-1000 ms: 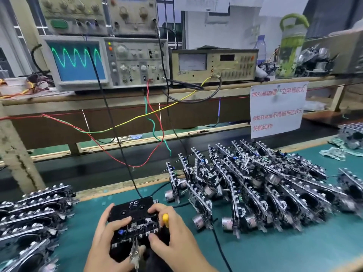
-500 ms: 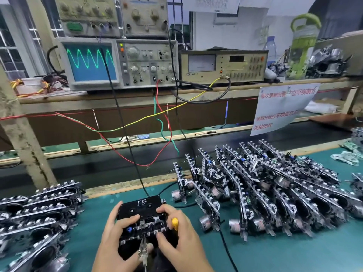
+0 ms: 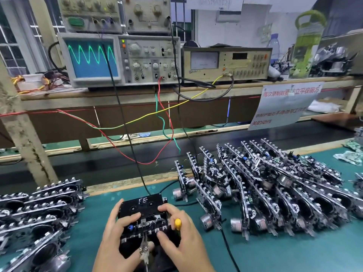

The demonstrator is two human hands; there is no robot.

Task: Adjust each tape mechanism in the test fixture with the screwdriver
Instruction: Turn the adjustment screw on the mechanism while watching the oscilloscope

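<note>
Fixture point(image 3: 143, 210) centre; mechanisms point(image 3: 265, 185) right; oscilloscope point(image 3: 119, 57) behind

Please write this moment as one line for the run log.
left hand: holds test fixture | right hand: grips yellow screwdriver, fingers on fixture | oscilloscope: green wave | mechanisms: stacked both sides

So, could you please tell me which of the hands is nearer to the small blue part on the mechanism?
Left. The left hand has a fingertip right beside the blue part; the right hand is further right, holding the yellow-handled screwdriver.
</note>
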